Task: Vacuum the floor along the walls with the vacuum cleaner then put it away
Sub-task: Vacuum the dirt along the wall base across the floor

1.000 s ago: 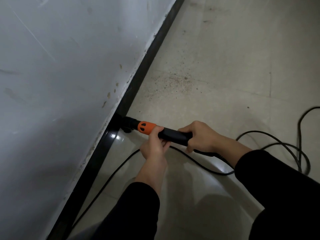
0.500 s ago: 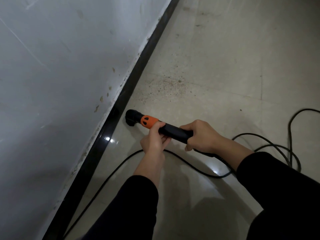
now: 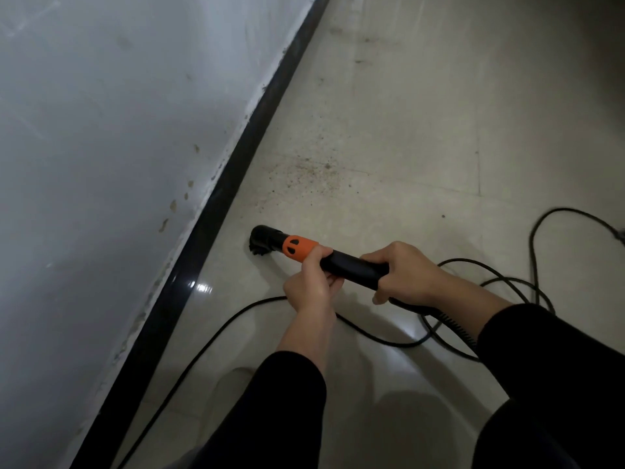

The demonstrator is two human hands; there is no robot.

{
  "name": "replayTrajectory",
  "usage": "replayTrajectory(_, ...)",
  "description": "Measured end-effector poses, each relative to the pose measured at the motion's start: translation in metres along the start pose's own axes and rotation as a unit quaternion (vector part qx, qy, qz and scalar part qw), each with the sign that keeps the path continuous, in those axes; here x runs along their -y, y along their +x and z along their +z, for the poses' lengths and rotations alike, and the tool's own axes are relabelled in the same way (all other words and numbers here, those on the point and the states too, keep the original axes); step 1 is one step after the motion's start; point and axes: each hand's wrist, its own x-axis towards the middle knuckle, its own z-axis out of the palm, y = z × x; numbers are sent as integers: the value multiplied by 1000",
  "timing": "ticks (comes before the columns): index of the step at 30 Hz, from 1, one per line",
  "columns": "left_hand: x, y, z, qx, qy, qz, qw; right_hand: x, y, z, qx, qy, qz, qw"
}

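Floor; wand, tip beyond left grip

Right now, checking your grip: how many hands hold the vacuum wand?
2: left hand grips beside the orange collar, right hand grips the vacuum wand farther back.

The brush nozzle is drawing away from the black baseboard, which it was touching a second ago. The left hand and right hand are carrying the wand out over the floor.
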Motion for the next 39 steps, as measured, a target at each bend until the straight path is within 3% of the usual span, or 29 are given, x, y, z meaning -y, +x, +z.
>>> replayTrajectory(19,32,-29,27,12,30,-26,999,-35,-36,-21,-22,27,50,998)
replayTrajectory(39,-21,16,17,45,80,-5,996,-1,17,3,-62,30,26,997)
